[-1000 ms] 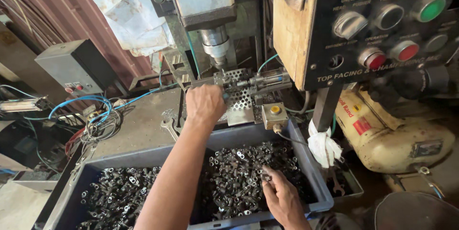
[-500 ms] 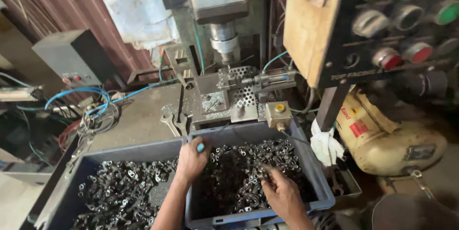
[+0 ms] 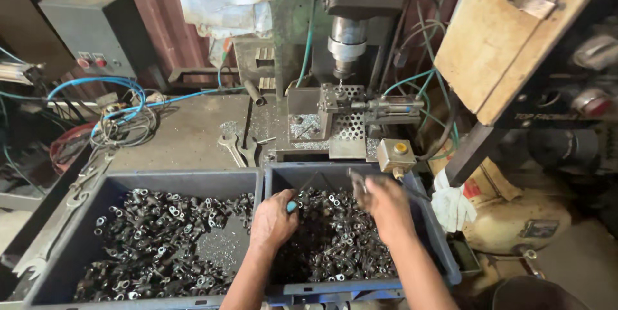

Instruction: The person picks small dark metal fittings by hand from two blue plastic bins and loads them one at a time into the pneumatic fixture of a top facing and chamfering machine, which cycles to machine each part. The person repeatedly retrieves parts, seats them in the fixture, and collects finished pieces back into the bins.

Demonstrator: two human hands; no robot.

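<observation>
Dark metal fittings (image 3: pixel 335 245) heaped in bin (image 3: pixel 444 258), left hand (image 3: pixel 273 220) gripping teal-tipped tool, right hand (image 3: pixel 383 202) pinching one.

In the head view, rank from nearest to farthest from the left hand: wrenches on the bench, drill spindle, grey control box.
From the left hand:
1. Wrenches, just beyond the bins.
2. Drill spindle, up and right.
3. Grey control box, far upper left.

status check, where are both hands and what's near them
Left hand in right bin, gripping a teal-tipped tool. Right hand above the metal parts, holding one, blurred. Drill fixture unblocked.
</observation>
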